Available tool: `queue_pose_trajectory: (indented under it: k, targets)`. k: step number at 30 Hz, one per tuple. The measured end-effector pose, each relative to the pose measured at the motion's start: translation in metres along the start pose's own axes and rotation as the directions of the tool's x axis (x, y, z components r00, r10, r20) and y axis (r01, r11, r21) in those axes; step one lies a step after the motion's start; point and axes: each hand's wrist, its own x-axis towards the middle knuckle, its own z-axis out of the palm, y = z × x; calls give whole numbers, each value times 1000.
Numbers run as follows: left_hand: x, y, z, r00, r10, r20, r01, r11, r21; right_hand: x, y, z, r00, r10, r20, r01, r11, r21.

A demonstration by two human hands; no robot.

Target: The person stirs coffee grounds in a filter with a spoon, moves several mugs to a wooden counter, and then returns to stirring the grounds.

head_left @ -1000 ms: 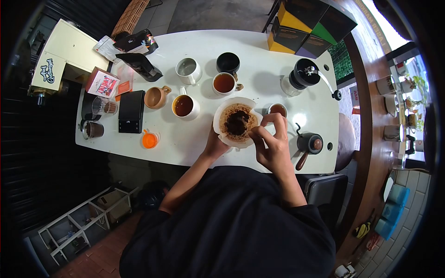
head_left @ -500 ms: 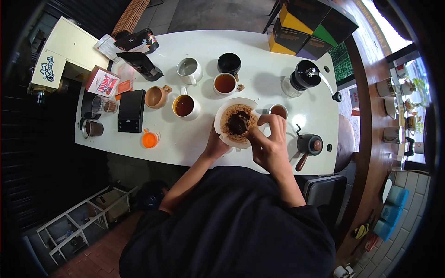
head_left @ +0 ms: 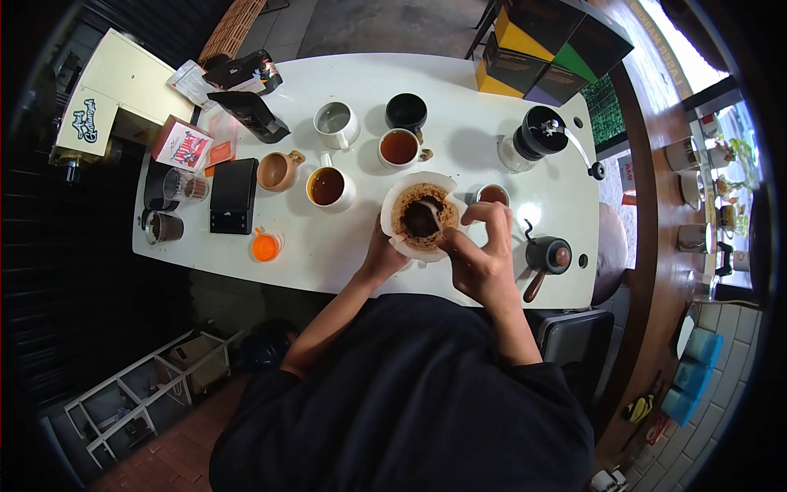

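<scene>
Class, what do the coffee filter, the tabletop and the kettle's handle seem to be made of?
Coffee filter: thin matte paper, probably, given its pale, wavy rim.
Tabletop: smooth, glossy white, perhaps laminate; it reflects light.
Kettle's handle: likely polished wood, being reddish-brown.

We see a black scale (head_left: 233,197) lying flat on the white worktop (head_left: 320,254). Left of the scale, we find two clear containers (head_left: 165,228) with brown contents. Beyond the scale stand a pink-and-white box (head_left: 184,146) and, farther back, black pouches (head_left: 251,116) beside a pale pouch (head_left: 191,83). To the scale's right, nearer us, sits a small orange cup (head_left: 266,246). Well to the right of the scale, we make out dark boxes (head_left: 551,51) with yellow and green panels, stacked at the worktop's far edge, and a white rack (head_left: 152,398) below the scale, near the floor
</scene>
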Motion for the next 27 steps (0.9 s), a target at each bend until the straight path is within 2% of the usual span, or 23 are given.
queue_pose_trajectory:
  k: [2,3,5,6,7,9,12,13,14,16,18,22,24,27]
  targets:
    - [2,10,0,999,-43,5,43,997,-69,-1,1,-1,999,-6,-35,2,996,-88]
    - [3,14,1,996,-84,14,85,987,-138,-1,1,0,999,-5,-35,1,996,-92]
    - [3,7,1,995,-96,32,100,982,-159,0,1,2,1000,18,25,-16,997,-80]
    - [4,6,0,993,-110,45,116,978,-176,0,-1,1,997,33,68,-32,999,-20]
    - [3,5,0,993,-110,43,116,978,-174,-1,-2,1,997,31,68,-30,999,-17]
    - [1,3,0,998,-54,18,55,998,-40,-1,-4,-1,995,43,89,-47,998,35]
    - [-2,-6,-1,999,-44,26,43,999,16,-1,-5,-9,996,69,48,-73,992,104]
    - [-2,-6,0,999,-44,29,43,999,15,-2,-5,-11,996,88,23,-91,984,151]
    - [-2,-5,0,997,-74,32,75,996,-39,-6,-4,-11,983,162,90,-177,962,207]
    - [-2,-6,1,994,-102,37,105,990,-93,0,-1,-7,990,110,91,-124,979,163]
    - [-1,-8,1,998,-54,16,54,998,-32,2,4,-3,997,20,80,-24,998,58]
    - [-3,-4,1,1000,-27,0,27,1000,14,2,5,-4,1000,10,-23,-10,999,-36]
    - [-2,-5,3,994,-110,-1,108,983,-151,3,6,-2,1000,4,-4,-4,998,-58]
    - [0,-1,1,998,-62,12,63,995,-82,0,3,5,998,9,61,-6,999,-37]
